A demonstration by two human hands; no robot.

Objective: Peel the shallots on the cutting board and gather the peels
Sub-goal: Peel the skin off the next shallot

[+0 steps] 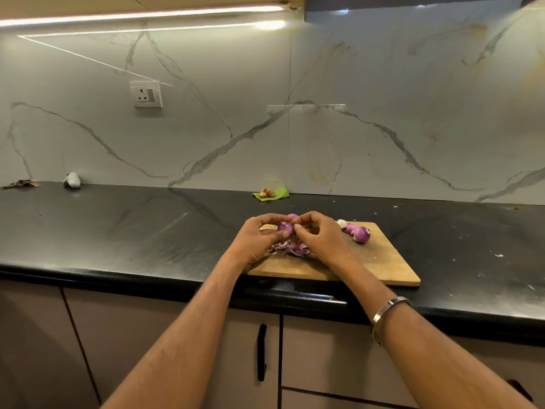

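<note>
We see the left hand (259, 234) holding one shallot (285, 227) with curled fingers, a little above the far left part of the cutting board (380, 261). The right hand (317, 236) comes from the other side, and its fingertips (298, 228) pinch at the right side of this same shallot, we judge on a piece of skin. So both hands are closed on one bulb, and they almost touch each other. The skin to pull lies on the side toward the right hand, which is the nearer one for it; the long axis of the bulb we cannot tell, because the fingers hide too much.

Directly under the hands lies a pile of purple peels (290, 248) on the board, so a loose piece would fall onto it. One more shallot (292, 216) shows just behind the hands. Near the far right corner of the board lie two peeled shallots (358, 232) and a pale small piece (341, 223) beside them. Nothing stands between the hands and the pile.

At the back edge of the counter (132, 225) we see a green leaf (275, 193) with small brown things on it, well apart from the board
</note>
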